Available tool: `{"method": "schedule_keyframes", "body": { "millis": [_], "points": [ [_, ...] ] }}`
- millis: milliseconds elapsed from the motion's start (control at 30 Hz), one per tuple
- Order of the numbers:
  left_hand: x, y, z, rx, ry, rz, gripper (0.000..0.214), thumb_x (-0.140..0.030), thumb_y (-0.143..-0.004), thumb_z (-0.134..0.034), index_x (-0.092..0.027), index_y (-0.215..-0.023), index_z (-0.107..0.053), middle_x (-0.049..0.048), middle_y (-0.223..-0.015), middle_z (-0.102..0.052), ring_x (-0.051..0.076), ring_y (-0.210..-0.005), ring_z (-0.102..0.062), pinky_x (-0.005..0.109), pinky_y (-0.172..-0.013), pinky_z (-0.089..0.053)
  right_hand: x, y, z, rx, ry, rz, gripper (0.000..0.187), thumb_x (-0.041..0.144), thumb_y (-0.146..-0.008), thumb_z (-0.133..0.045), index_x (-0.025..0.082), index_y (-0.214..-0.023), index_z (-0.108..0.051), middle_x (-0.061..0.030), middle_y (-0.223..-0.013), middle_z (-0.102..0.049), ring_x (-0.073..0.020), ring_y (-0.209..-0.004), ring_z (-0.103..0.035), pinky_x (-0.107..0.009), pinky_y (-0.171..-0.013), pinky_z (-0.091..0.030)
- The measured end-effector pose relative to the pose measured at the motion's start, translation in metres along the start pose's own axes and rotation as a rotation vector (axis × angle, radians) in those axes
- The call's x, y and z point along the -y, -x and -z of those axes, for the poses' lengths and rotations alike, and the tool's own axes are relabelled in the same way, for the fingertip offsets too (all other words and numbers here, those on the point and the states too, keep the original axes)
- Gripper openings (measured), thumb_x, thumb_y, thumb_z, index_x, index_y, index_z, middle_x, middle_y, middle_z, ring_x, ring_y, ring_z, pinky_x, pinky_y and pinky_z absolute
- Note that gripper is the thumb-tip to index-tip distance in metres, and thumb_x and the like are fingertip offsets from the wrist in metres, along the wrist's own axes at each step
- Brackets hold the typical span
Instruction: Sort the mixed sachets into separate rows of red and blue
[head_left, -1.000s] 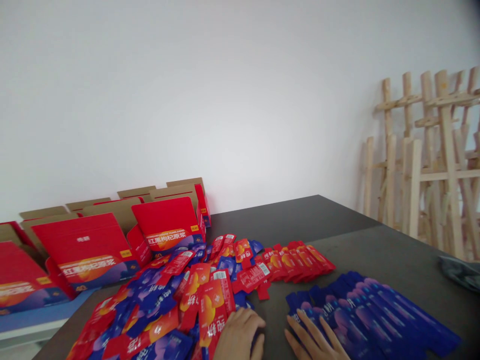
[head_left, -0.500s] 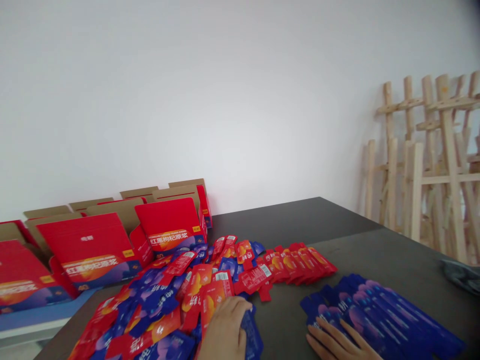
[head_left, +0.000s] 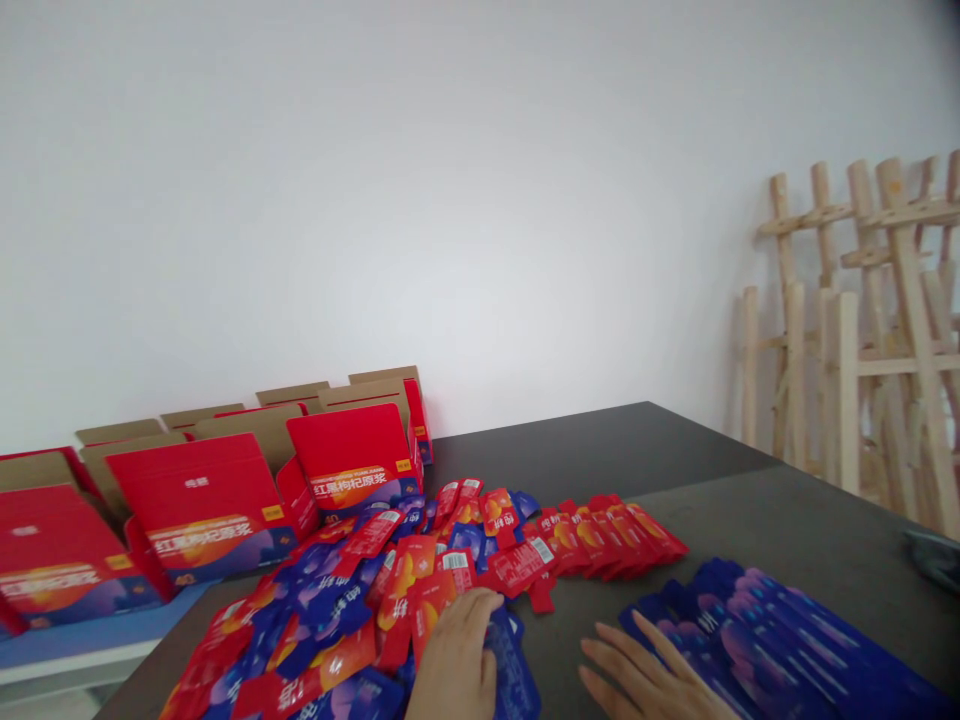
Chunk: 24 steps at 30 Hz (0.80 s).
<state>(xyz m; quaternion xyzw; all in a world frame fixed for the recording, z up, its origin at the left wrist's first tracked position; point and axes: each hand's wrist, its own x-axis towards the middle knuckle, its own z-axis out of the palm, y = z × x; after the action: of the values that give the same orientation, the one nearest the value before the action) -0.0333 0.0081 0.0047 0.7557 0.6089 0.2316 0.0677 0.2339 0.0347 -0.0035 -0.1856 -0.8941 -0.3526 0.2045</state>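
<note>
My left hand (head_left: 456, 655) is at the right edge of a mixed pile of red and blue sachets (head_left: 330, 600). Its fingers are curled on a blue sachet (head_left: 511, 668), which sticks out to the right; part of the grip is hidden behind the hand. My right hand (head_left: 651, 672) has its fingers spread and holds nothing. It hovers over or rests on the near left end of an overlapping row of blue sachets (head_left: 795, 640); contact is hard to tell. Farther back lies an overlapping row of red sachets (head_left: 615, 538).
Open red cartons (head_left: 202, 500) stand in rows at the left, some on a lower blue surface (head_left: 180, 612). The dark table (head_left: 555, 450) reaches back towards a white wall. Wooden easels (head_left: 847, 330) lean at the right, and a dark item (head_left: 930, 556) lies near the right table edge.
My right hand has shifted left, partly off the blue row, towards my left hand. My left hand stays by the blue sachet. The whole view has moved slightly.
</note>
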Motion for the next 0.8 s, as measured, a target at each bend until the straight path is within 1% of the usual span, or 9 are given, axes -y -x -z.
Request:
{"method": "schedule_keyframes", "body": {
  "millis": [100,200,267,333,467,600,700,767,800],
  "points": [
    [0.001,0.0,-0.002,-0.041,-0.011,-0.05,0.059,0.001,-0.069,-0.039,-0.013,-0.123,-0.057,0.0126,-0.127,-0.06,0.022,-0.121,-0.053,0.042,-0.105,-0.042,0.01,-0.046,-0.019,0.16,-0.2,-0.122,0.039,0.035,-0.089,-0.047,0.019,-0.124,-0.057,-0.0058,-0.125,-0.063,-0.0239,-0.112,-0.055,-0.042,-0.095,-0.039],
    [-0.002,0.0,-0.001,-0.061,-0.023,-0.097,0.055,0.001,-0.07,-0.039,-0.013,-0.119,-0.059,0.0133,-0.123,-0.062,0.022,-0.117,-0.057,0.042,-0.102,-0.045,0.012,-0.093,-0.048,0.354,-0.261,-0.336,0.04,0.021,-0.091,-0.044,0.014,-0.129,-0.055,-0.0124,-0.132,-0.058,-0.0263,-0.118,-0.052,-0.043,-0.098,-0.039],
    [-0.004,0.0,0.0,-0.056,-0.036,-0.105,0.055,0.002,-0.069,-0.039,-0.013,-0.118,-0.06,0.0136,-0.122,-0.063,0.022,-0.115,-0.057,0.042,-0.101,-0.046,0.009,-0.116,-0.065,0.434,-0.269,-0.391,0.042,0.014,-0.091,-0.041,0.011,-0.131,-0.052,-0.0161,-0.134,-0.055,-0.0281,-0.121,-0.05,-0.046,-0.1,-0.038],
    [-0.004,0.0,0.0,-0.048,-0.048,-0.111,0.054,0.001,-0.07,-0.039,-0.012,-0.118,-0.06,0.0138,-0.122,-0.063,0.022,-0.116,-0.057,0.042,-0.101,-0.046,0.006,-0.129,-0.077,0.468,-0.272,-0.411,0.04,0.01,-0.09,-0.041,0.008,-0.127,-0.056,-0.02,-0.128,-0.058,-0.0298,-0.118,-0.053,-0.049,-0.098,-0.04],
    [0.001,-0.002,-0.003,-0.062,-0.029,-0.11,0.052,0.0,-0.073,-0.039,-0.014,-0.118,-0.061,0.0129,-0.123,-0.062,0.022,-0.116,-0.057,0.043,-0.101,-0.046,0.009,-0.13,-0.079,0.496,-0.3,-0.4,0.033,0.007,-0.088,-0.043,0.007,-0.113,-0.063,-0.0207,-0.11,-0.067,-0.028,-0.103,-0.062,-0.047,-0.092,-0.043],
    [0.004,-0.001,-0.008,-0.066,0.066,-0.097,0.053,-0.001,-0.073,-0.04,-0.019,-0.118,-0.06,0.01,-0.125,-0.061,0.022,-0.118,-0.055,0.043,-0.103,-0.044,0.013,-0.117,-0.06,0.492,-0.332,-0.381,0.033,0.006,-0.087,-0.043,0.01,-0.112,-0.064,-0.0165,-0.107,-0.069,-0.0265,-0.098,-0.063,-0.042,-0.088,-0.045],
    [0.002,0.0,-0.014,-0.2,0.2,-0.028,0.047,-0.01,-0.082,-0.042,-0.019,-0.127,-0.053,0.0106,-0.134,-0.055,0.023,-0.127,-0.047,0.047,-0.109,-0.035,0.012,-0.104,-0.04,0.494,-0.391,-0.423,0.035,0.006,-0.086,-0.042,0.014,-0.111,-0.064,-0.0126,-0.099,-0.072,-0.0242,-0.089,-0.066,-0.036,-0.08,-0.047],
    [0.0,-0.001,-0.017,-0.323,0.365,0.056,0.046,-0.023,-0.088,-0.044,-0.019,-0.134,-0.045,0.0121,-0.141,-0.048,0.024,-0.132,-0.041,0.049,-0.11,-0.031,0.01,-0.096,-0.03,0.482,-0.533,-0.538,0.03,0.01,-0.087,-0.041,0.016,-0.102,-0.066,-0.01,-0.088,-0.072,-0.0211,-0.078,-0.067,-0.03,-0.07,-0.045],
    [-0.001,-0.002,-0.018,-0.357,0.478,0.109,0.049,-0.029,-0.088,-0.046,-0.019,-0.136,-0.042,0.0128,-0.14,-0.048,0.025,-0.129,-0.043,0.048,-0.108,-0.034,0.009,-0.092,-0.027,0.461,-0.638,-0.614,0.028,0.013,-0.088,-0.04,0.017,-0.095,-0.067,-0.0086,-0.083,-0.072,-0.019,-0.073,-0.066,-0.027,-0.066,-0.044]
  ]
}}
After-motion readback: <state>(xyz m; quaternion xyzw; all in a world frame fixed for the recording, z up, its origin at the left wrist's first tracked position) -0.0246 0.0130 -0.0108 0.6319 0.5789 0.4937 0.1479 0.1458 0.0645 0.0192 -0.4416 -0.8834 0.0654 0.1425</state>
